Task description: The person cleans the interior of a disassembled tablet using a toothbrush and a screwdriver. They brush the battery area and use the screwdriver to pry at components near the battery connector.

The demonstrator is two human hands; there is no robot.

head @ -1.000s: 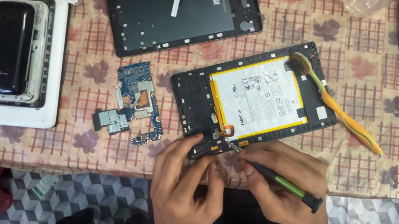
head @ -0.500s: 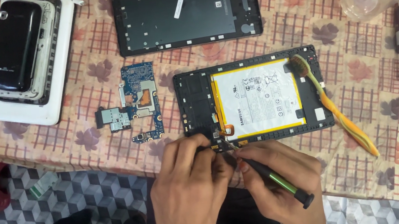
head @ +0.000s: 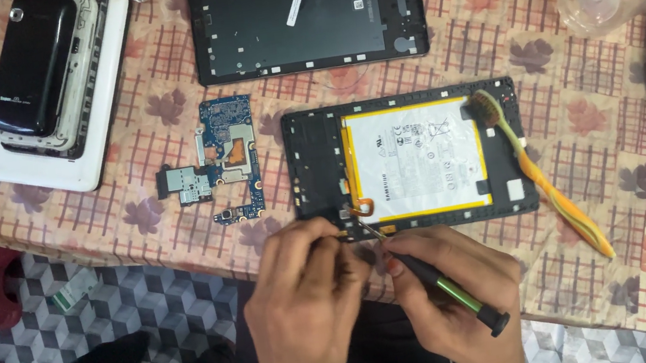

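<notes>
I see the opened black tablet frame with its white battery (head: 410,162) lying near the bench's front edge; my right hand (head: 456,298) grips a green-and-black screwdriver (head: 441,285), tip at the frame's lower edge, while my left hand (head: 304,308) pinches beside it, a blue circuit board (head: 226,160) just left

We see a matt black plastic tablet frame (head: 410,164) with a smooth, slightly glossy white battery (head: 413,155). The screwdriver (head: 441,287) has a green and black plastic handle and a thin metal tip. The circuit board (head: 227,170) is blue with dull metal shields. A patterned cloth (head: 131,210) covers the tabletop; the toothbrush (head: 549,182) is orange plastic.
</notes>
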